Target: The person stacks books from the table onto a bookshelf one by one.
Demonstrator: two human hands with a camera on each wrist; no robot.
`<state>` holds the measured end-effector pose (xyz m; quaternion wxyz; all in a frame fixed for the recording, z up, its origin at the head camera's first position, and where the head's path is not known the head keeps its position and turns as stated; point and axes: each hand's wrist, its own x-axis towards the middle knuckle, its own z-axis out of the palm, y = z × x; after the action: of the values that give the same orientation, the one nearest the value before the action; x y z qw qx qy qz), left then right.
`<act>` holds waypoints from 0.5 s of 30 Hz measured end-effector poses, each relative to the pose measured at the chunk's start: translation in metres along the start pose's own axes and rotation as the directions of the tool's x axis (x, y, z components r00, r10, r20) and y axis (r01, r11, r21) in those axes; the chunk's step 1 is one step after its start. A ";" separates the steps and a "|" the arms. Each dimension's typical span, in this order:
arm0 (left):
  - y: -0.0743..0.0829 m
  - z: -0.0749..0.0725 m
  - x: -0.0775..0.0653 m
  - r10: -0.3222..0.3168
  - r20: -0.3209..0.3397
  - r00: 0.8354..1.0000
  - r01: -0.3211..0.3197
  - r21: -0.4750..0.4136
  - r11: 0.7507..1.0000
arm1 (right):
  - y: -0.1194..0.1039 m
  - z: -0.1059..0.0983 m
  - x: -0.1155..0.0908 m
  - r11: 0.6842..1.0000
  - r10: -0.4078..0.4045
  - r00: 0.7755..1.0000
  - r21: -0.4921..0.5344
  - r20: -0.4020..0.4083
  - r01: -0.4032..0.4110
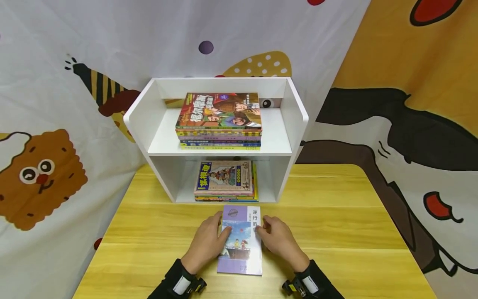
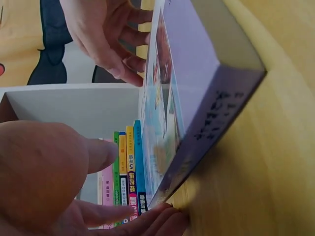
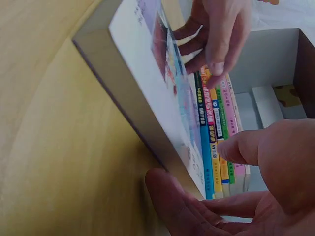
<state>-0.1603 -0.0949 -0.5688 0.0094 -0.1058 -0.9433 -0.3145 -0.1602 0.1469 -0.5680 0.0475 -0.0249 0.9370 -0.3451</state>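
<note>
A lilac and white paperback book [image 1: 236, 241] with a picture of two children on its cover lies face up in front of the shelf. My left hand [image 1: 208, 241] is at its left side, fingertips right at the spine and the thumb above the cover. At the opposite long edge is my right hand [image 1: 280, 238], its fingers [image 3: 165, 189] beside the page edges. In the right wrist view its thumb stands apart from the cover. Both hands have a gap between thumb and fingers.
A white two-tier shelf [image 1: 220, 152] stands at the back of the wooden table [image 1: 328, 232]. One stack of books [image 1: 220, 114] lies on its upper tier, another stack [image 1: 225, 178] on the lower. A printed cloth [image 1: 112, 37] hangs behind.
</note>
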 end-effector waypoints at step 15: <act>0.004 0.006 0.009 -0.032 -0.005 0.999 0.032 -0.068 0.997 | 0.000 0.012 -0.001 0.999 0.025 1.000 0.019 0.016 -0.026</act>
<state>-0.1676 -0.0866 -0.5700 0.0037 -0.0899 -0.9337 -0.3466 -0.1584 0.1391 -0.5774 0.0595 -0.0153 0.9334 -0.3534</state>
